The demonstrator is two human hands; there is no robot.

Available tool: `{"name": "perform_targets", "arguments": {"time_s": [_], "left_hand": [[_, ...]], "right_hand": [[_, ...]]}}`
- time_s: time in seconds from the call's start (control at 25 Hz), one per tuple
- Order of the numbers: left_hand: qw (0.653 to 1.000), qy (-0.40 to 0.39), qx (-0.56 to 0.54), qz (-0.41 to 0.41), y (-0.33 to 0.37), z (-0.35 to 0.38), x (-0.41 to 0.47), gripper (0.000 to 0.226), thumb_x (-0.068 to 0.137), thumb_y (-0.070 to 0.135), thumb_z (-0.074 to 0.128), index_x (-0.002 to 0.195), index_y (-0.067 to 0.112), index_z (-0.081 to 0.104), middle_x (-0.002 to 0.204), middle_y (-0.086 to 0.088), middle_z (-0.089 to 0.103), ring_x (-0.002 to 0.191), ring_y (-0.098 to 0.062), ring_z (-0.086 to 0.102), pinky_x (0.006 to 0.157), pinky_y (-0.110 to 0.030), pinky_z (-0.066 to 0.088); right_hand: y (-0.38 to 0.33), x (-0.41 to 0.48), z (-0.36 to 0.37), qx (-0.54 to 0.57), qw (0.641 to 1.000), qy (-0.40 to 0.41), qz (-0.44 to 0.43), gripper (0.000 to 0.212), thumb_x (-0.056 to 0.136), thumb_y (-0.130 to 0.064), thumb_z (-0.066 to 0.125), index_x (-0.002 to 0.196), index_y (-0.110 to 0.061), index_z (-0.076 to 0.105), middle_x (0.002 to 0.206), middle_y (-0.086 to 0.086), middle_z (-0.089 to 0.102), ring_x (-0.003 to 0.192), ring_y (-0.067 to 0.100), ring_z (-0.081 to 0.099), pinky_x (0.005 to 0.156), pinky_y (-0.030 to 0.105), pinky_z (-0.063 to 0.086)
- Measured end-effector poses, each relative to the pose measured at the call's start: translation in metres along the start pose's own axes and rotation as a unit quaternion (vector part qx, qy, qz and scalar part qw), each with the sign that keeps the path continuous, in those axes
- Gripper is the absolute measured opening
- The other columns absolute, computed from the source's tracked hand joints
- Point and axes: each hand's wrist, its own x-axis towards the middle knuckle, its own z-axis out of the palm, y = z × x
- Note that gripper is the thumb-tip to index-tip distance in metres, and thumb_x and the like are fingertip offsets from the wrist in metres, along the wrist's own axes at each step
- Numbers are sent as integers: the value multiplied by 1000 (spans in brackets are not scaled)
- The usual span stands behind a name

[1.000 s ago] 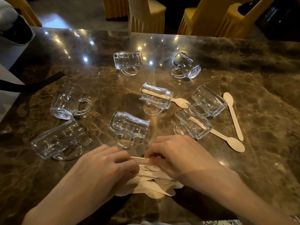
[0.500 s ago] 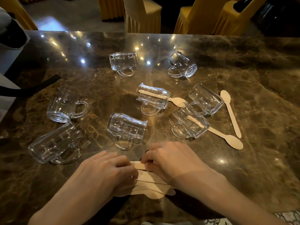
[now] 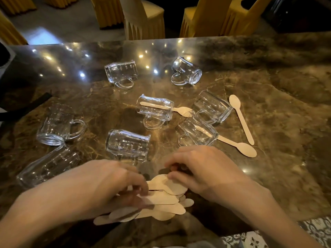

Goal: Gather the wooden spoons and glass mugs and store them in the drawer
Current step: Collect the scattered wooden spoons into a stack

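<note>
A pile of several wooden spoons (image 3: 166, 203) lies at the near edge of the marble table (image 3: 286, 122). My left hand (image 3: 107, 183) grips the pile from the left. My right hand (image 3: 202, 169) pinches its top from the right. Several glass mugs lie on their sides across the table. One mug (image 3: 155, 109) has a spoon (image 3: 182, 110) sticking out of it; another mug (image 3: 197, 132) holds a spoon (image 3: 240, 149) too. A loose spoon (image 3: 240, 119) lies at the right, beside a mug (image 3: 212, 106). The closest mug (image 3: 128, 144) lies just beyond my hands. No drawer is in view.
Two more mugs (image 3: 53, 125) (image 3: 48, 165) lie at the left, two (image 3: 121, 72) (image 3: 187, 71) at the back. A black strap (image 3: 23, 108) crosses the left edge. Yellow-covered chairs (image 3: 143, 18) stand behind the table. Patterned floor (image 3: 268, 237) shows at the near right.
Both hands have kept working on the spoon pile, which now fans out more toward the right, with spoon bowls showing between my hands. The view has tilted up slightly. Mugs and loose spoons have not moved.
</note>
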Motion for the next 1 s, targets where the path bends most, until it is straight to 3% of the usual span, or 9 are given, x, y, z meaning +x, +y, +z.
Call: {"name": "perform_targets", "arguments": {"time_s": [0.2, 0.36, 0.48, 0.6, 0.64, 0.84, 1.0], "left_hand": [[999, 19, -30, 21, 7, -57, 38, 43, 78, 72, 34, 108, 49, 54, 96, 33, 58, 93, 14, 54, 84, -8, 43], [995, 88, -48, 11, 9, -85, 70, 36, 77, 61, 45, 101, 41, 63, 87, 24, 65, 80, 7, 62, 69, -16, 53], [993, 119, -11, 5, 8, -90, 102, 37, 79, 57, 47, 102, 35, 65, 90, 20, 66, 80, 7, 59, 69, -16, 49], [990, 132, 36, -24, -1, -86, 133, 34, 84, 52, 50, 105, 30, 65, 94, 10, 68, 83, -4, 61, 74, -30, 53], [989, 131, 57, -39, -4, -85, 143, 32, 86, 51, 51, 106, 30, 65, 96, 8, 68, 85, -10, 62, 75, -34, 53], [977, 74, 164, -112, -19, -79, 186, 26, 84, 48, 60, 106, 34, 66, 99, 6, 68, 82, -18, 59, 66, -31, 46], [966, 11, 201, -162, -24, -74, 206, 25, 78, 44, 67, 99, 30, 67, 94, 2, 67, 79, -23, 59, 61, -31, 44]], "right_hand": [[20, -11, -17, 53, 995, 71, 52, 26, 84, -46, 61, 109, -38, 64, 99, -20, 67, 90, -2, 59, 81, 26, 51], [33, -20, -24, 96, 984, 123, 87, 22, 80, -42, 66, 101, -36, 69, 85, -18, 67, 77, -1, 59, 72, 23, 50], [45, -26, -26, 106, 976, 152, 110, 19, 80, -37, 68, 99, -33, 71, 78, -15, 67, 73, 1, 59, 68, 22, 48], [55, -29, -26, 118, 968, 174, 133, 17, 79, -34, 70, 96, -31, 72, 76, -15, 67, 71, 2, 59, 67, 19, 47], [59, -32, -26, 122, 965, 183, 142, 16, 79, -33, 70, 95, -31, 73, 75, -16, 67, 72, 1, 59, 67, 17, 47], [79, -44, -26, 134, 946, 227, 189, 12, 77, -33, 70, 89, -32, 73, 71, -18, 64, 71, 0, 58, 64, 17, 48], [99, -45, -16, 73, 938, 233, 246, 13, 79, -32, 71, 92, -30, 72, 77, -17, 64, 75, 5, 59, 70, 29, 49]]}}
